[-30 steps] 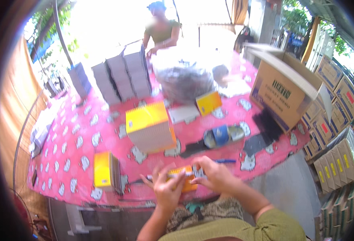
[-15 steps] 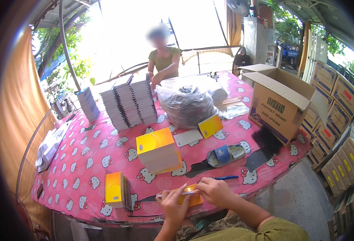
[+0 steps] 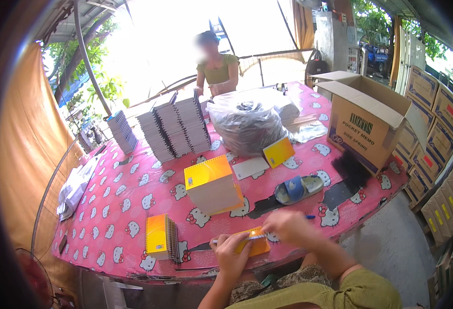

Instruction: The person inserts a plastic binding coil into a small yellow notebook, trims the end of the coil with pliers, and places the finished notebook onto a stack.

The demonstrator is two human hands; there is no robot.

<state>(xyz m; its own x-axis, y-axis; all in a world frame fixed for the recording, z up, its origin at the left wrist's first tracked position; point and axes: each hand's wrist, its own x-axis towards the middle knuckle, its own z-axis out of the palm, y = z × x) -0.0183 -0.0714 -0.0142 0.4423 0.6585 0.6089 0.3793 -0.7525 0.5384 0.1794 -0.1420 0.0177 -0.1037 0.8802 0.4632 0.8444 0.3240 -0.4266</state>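
Near the table's front edge my left hand grips a small orange notebook by its edge, thumb and fingers closed around it. The notebook is tilted, with a pale edge showing along its top. My right hand is just above and right of it, smeared by motion, so its fingers and anything in them cannot be made out. Behind that hand a blue pen is partly hidden. Farther back lies a blue slipper. To the left are a tall stack of yellow-orange notebooks and a smaller spiral-bound stack.
Grey-white spiral-bound stacks and a plastic bag of dark items occupy the table's far side. An open cardboard box stands at the right, beside black wire coils. Across the table a person stands behind the stacks.
My right hand has moved off the notebook, up and to the right. My left hand keeps its hold. The person opposite has drawn an arm back. The whole view has shifted slightly.
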